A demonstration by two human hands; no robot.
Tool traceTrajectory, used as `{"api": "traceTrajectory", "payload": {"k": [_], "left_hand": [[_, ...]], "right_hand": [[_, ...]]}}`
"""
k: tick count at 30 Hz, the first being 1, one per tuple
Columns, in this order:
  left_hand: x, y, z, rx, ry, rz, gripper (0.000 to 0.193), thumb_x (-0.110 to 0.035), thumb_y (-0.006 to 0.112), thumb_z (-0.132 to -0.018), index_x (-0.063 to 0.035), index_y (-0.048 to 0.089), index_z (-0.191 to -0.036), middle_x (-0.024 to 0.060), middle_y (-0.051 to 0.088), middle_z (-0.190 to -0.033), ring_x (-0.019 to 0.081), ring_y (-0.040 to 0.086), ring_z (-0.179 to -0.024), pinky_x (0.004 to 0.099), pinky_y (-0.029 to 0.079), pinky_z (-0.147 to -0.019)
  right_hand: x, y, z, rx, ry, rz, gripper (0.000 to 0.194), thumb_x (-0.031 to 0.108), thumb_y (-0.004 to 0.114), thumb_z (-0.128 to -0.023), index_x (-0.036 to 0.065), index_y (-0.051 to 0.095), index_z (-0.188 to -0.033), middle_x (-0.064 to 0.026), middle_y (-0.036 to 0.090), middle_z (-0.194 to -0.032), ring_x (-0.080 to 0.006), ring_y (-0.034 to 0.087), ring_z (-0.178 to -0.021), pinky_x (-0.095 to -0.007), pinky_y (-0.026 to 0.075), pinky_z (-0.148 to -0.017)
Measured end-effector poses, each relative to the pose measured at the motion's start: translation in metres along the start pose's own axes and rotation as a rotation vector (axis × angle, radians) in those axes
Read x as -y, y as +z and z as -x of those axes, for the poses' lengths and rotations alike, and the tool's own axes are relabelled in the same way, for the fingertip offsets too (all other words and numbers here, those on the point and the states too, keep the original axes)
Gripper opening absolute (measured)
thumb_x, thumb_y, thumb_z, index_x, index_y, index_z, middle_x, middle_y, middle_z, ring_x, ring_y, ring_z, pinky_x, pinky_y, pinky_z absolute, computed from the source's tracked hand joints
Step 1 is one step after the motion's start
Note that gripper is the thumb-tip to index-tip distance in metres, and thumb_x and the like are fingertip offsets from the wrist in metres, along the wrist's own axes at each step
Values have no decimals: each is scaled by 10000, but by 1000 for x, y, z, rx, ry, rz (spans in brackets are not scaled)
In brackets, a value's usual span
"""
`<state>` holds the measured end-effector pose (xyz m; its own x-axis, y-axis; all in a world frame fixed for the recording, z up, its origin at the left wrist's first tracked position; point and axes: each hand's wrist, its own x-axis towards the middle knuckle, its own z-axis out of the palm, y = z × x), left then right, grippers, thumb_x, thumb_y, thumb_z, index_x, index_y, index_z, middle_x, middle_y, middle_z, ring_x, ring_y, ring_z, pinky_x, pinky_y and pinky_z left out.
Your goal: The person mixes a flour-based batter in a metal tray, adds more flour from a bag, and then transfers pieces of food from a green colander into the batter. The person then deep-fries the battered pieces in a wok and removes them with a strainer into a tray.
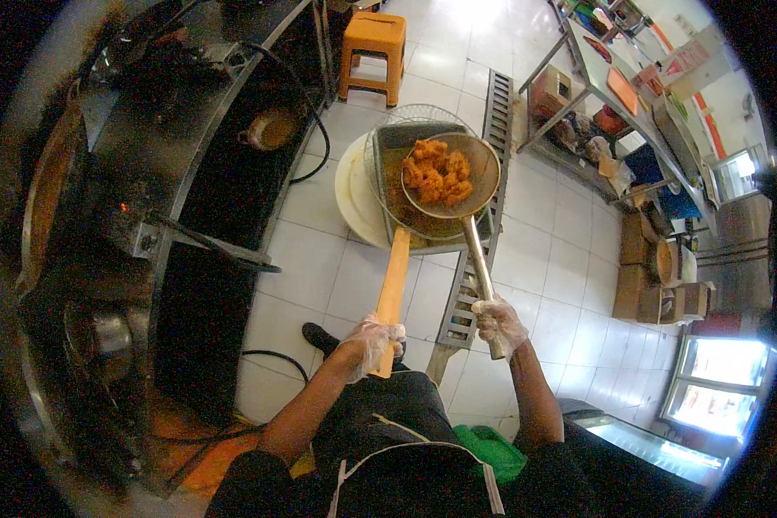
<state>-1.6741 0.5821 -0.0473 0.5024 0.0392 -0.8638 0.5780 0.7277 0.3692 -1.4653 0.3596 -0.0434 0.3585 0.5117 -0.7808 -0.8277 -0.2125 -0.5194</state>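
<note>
My left hand (pixel 374 343), in a clear plastic glove, grips the flat wooden handle (pixel 395 272) of a wide wire skimmer (pixel 370 194). My right hand (pixel 500 327), gloved likewise, is closed round the metal handle of a round mesh strainer (pixel 485 168). Several browned fried pieces (pixel 437 173) lie in the strainer. The strainer is above the skimmer, and both are over a rectangular metal pan (pixel 388 133) with brownish contents. Part of a round cream-coloured lid or tub (pixel 353 188) shows under the pan.
A dark stove counter (pixel 191 155) with a wok (pixel 48 194) runs along the left. An orange plastic stool (pixel 373 55) stands ahead. A floor drain grate (pixel 460 311) crosses the tiles. A worktable (pixel 621 90) and cardboard boxes (pixel 633 246) are at right; a black hose (pixel 320 129) hangs by the stove.
</note>
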Motion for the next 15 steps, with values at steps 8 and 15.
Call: {"api": "traceTrajectory", "payload": {"k": [8,15], "left_hand": [[4,5,-7,149,38,14,288,-105,699,-792,-11,486,-962,64,568,-750,169,588,-594,327,545,-552],[22,32,-22,134,-13,106,299,-174,707,-790,19,558,-963,90,601,-806,173,598,-590,348,549,-579]], "right_hand": [[-39,-16,-57,-435,-469,1055,799,9,588,-759,168,241,-1461,-146,622,-765,-301,631,-687,-413,517,-606],[-82,-26,-39,-660,-442,1310,728,55,506,-765,44,251,-1447,-263,628,-757,-442,628,-707,-517,503,-648]]}}
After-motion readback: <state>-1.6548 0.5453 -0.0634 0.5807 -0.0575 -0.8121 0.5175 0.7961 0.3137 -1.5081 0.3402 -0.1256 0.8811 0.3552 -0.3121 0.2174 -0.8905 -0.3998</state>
